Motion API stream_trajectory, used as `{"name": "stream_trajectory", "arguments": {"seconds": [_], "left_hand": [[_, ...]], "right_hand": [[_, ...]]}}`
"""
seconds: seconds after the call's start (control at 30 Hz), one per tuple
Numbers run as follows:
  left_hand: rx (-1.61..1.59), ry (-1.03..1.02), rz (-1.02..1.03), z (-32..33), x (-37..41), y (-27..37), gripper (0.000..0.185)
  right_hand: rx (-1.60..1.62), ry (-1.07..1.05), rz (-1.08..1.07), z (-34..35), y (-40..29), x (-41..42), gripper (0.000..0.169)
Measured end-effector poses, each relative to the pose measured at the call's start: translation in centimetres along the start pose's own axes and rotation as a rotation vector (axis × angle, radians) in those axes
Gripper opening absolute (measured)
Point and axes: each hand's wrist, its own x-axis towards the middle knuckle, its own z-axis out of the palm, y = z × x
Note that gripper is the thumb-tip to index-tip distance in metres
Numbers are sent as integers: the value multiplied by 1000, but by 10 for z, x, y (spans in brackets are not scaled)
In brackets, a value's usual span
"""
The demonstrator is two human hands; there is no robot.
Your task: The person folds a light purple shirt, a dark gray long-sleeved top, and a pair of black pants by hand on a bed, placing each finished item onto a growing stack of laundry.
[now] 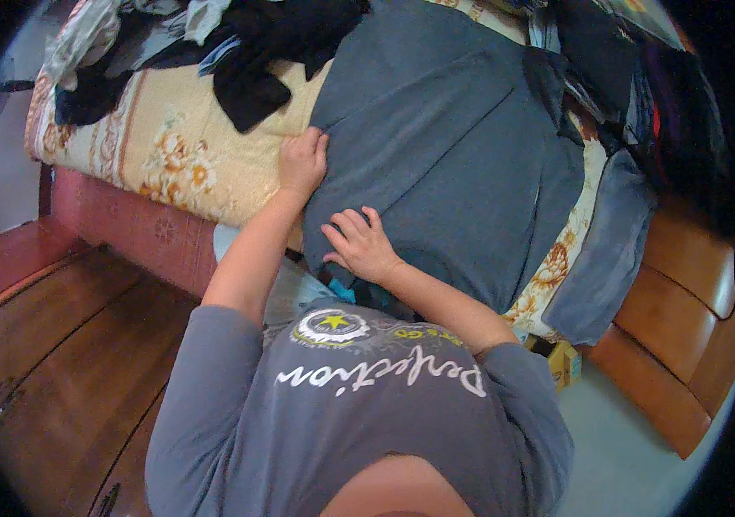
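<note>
A large dark grey cloth garment [438,142] lies spread before me on a cream, flower-patterned bed cover [173,129]. At its left edge, my left hand [304,160] has its fingers curled closed on the fabric. My right hand [364,244] is over the lower left part of the garment, with fingers apart and slightly bent. It holds nothing; whether the fingertips touch the fabric is hard to tell. Creases run diagonally across the garment. Its near edge is partly hidden behind my right forearm.
Black clothes [251,90] lie in a heap at the upper left. More dark clothing [671,103] is piled at the upper right, above a grey cloth [606,258] hanging over the bed's side. Brown wooden furniture [671,316] stands at the right, near a yellow box [563,365].
</note>
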Motion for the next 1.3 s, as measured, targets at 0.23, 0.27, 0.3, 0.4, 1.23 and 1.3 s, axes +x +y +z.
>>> {"name": "stream_trajectory", "arguments": {"seconds": [0.23, 0.27, 0.3, 0.4, 1.23, 1.3], "left_hand": [[99, -189, 304, -27, 41, 0, 17], [147, -238, 369, -32, 52, -1, 18], [192, -292, 430, -35, 61, -4, 18], [269, -440, 432, -35, 58, -7, 18], [-288, -75, -141, -41, -32, -13, 38], [-281, -320, -119, -49, -12, -23, 28]], "right_hand": [[-165, -169, -232, 12, -21, -4, 16], [-126, -43, -276, 11, -24, -2, 7], [-135, -58, -263, 13, -26, -3, 8], [-133, -86, -228, 20, -27, -13, 12], [-173, -95, 80, -22, -3, -6, 44], [-172, -155, -40, -17, -8, -10, 39]]}}
